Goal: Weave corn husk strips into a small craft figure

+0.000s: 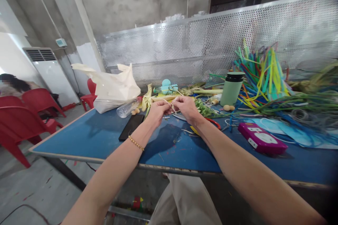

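My left hand and my right hand meet above the blue table, fingertips pinched close together. Between them runs a thin pale strand, perhaps plant fibre; its ends are partly hidden by the fingers. Just beyond the hands lie pale yellow-green husk-like strips and green leaves. Scissors with red handles lie partly under my right wrist. To the left of my left hand rests a black phone.
At the back left, a white plastic bag stands behind a clear bottle. A green tumbler, bundled coloured strips and a purple box occupy the right side. Behind rises a perforated metal panel. Red chairs stand left, near a person.
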`<state>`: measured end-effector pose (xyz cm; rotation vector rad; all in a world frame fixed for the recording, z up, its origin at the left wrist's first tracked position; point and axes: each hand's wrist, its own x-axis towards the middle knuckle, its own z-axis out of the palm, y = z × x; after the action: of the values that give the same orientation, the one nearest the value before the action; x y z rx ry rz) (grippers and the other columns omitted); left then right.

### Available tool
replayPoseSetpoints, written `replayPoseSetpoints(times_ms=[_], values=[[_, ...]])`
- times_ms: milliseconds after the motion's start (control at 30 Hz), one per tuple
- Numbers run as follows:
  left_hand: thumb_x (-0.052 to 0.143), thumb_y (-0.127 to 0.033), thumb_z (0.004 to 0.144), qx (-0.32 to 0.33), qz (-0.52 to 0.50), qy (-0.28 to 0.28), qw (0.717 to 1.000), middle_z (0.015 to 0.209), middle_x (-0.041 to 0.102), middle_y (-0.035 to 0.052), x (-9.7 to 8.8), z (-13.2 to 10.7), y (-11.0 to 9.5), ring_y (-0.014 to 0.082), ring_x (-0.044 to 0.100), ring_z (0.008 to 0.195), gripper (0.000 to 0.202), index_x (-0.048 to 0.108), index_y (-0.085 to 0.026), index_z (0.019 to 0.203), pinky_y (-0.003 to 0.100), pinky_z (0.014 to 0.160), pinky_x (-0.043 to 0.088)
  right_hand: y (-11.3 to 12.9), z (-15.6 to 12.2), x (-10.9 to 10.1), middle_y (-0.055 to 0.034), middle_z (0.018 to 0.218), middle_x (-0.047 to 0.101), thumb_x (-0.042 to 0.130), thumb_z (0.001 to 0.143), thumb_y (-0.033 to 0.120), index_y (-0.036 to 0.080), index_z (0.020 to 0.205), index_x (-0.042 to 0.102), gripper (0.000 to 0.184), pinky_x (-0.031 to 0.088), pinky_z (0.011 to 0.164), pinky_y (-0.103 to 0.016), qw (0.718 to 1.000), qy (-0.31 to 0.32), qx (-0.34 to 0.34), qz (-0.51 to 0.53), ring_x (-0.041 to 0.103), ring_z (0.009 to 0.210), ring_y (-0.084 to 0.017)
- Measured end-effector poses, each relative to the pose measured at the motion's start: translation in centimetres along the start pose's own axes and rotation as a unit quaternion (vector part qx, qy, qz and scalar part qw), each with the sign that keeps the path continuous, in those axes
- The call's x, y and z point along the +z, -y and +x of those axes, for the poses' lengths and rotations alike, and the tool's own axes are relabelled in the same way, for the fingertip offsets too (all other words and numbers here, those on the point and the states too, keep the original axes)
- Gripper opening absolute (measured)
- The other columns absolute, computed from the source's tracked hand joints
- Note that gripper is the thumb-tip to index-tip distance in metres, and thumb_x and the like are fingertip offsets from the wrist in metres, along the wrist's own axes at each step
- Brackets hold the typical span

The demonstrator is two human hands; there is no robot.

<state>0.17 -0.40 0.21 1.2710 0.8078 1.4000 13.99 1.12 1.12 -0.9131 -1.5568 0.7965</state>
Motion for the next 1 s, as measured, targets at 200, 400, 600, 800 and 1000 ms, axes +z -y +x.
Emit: replayPoseSetpoints(times_ms=[200,400,600,800,1000], values=[[0.076,-0.025,0.064,0.003,0.13,0.017,0.991,0.054,0.062,0.0036,-0.4,-0.3,0.0,0.0073,0.046,0.042,0.021,0.062,-0.011,0.056,0.022,0.045,0.033,-0.3,0.7,-1.6,-0.0031,0.07,0.068,0.062,0.072,0.023,0.016,0.076,0.069,0.012,0.044,0.059,-0.026,0.989,0.036,-0.047,-0.139,0.058,0.057,-0.014],[0.078,-0.025,0.065,0.015,0.174,0.029,0.984,0.054,0.061,0.0038,-0.3,-0.2,0.2,0.007,0.045,0.043,0.021,0.066,-0.01,0.056,0.023,0.045,0.032,-0.3,0.9,-1.6,-0.0014,0.064,0.066,0.065,0.069,0.021,0.017,0.061,0.067,0.009,0.039,0.061,-0.025,0.965,0.069,-0.128,-0.216,0.055,0.061,-0.013],[0.08,-0.03,0.064,-0.043,0.061,0.045,0.996,0.068,0.068,0.0082,-0.6,-0.2,0.1,0.0102,0.053,0.049,0.023,0.071,-0.01,0.07,0.024,0.047,0.032,-0.1,0.4,-1.7,0.0009,0.058,0.06,0.063,0.069,0.03,0.015,0.065,0.064,0.015,0.04,0.057,-0.024,0.994,0.055,-0.051,-0.073,0.051,0.056,-0.011],[0.082,-0.037,0.062,-0.048,0.037,0.052,0.997,0.067,0.067,0.0066,-0.5,-0.3,0.0,0.0096,0.053,0.049,0.032,0.069,-0.009,0.071,0.024,0.047,0.032,0.0,0.2,-1.2,0.0004,0.057,0.06,0.067,0.064,0.031,0.016,0.062,0.062,0.017,0.04,0.054,-0.024,0.999,0.052,-0.016,-0.003,0.05,0.054,-0.011],[0.084,-0.032,0.056,-0.026,0.043,0.022,0.999,0.061,0.064,0.0041,-0.3,-0.1,0.3,0.0082,0.05,0.048,0.03,0.066,-0.01,0.065,0.024,0.048,0.031,0.2,0.0,-0.7,-0.0002,0.06,0.062,0.068,0.063,0.029,0.015,0.063,0.063,0.014,0.042,0.056,-0.024,0.999,0.043,-0.002,0.009,0.053,0.056,-0.011]])
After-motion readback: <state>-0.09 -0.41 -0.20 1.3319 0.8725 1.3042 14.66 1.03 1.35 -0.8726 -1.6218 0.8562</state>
